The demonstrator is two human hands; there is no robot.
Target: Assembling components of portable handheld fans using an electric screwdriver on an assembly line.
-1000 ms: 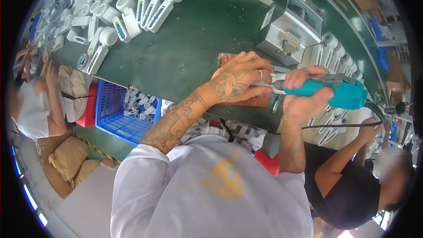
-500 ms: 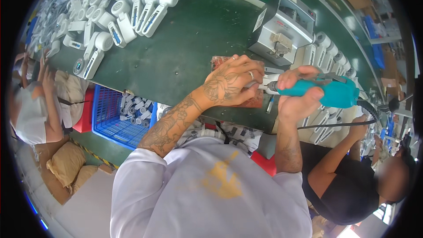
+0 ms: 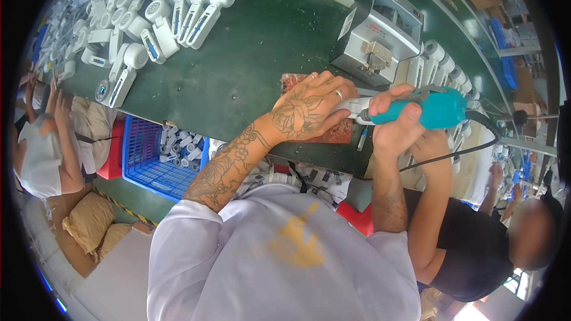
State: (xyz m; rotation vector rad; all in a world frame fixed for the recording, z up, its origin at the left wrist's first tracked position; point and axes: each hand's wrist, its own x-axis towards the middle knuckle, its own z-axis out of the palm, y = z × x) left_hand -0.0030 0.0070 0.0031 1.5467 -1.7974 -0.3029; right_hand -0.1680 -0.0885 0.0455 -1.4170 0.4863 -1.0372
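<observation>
My right hand [image 3: 395, 122] is wrapped round a teal electric screwdriver [image 3: 443, 110], held nearly level with its tip toward the left. A dark cable [image 3: 491, 134] runs from its rear end. My left hand [image 3: 312, 107], with a ring on one finger, grips a white plastic handheld device [image 3: 357, 107] over a worn reddish block [image 3: 291, 81]. Only a small part of that device shows between my hands. The screwdriver's tip meets it there, and the exact contact point cannot be made out.
A grey metal machine [image 3: 380, 35] stands beyond my hands. White round-headed devices [image 3: 205, 18] crowd the bench's far left; more [image 3: 440, 59] stand at the right. A pen [image 3: 362, 139] lies near the block. A blue crate [image 3: 148, 160] holds white parts. A co-worker's arm [image 3: 434, 202] reaches in from the right.
The screwdriver and my right hand have shifted slightly left, closer to my left hand. The co-worker's arm on the right has moved in next to my right forearm.
</observation>
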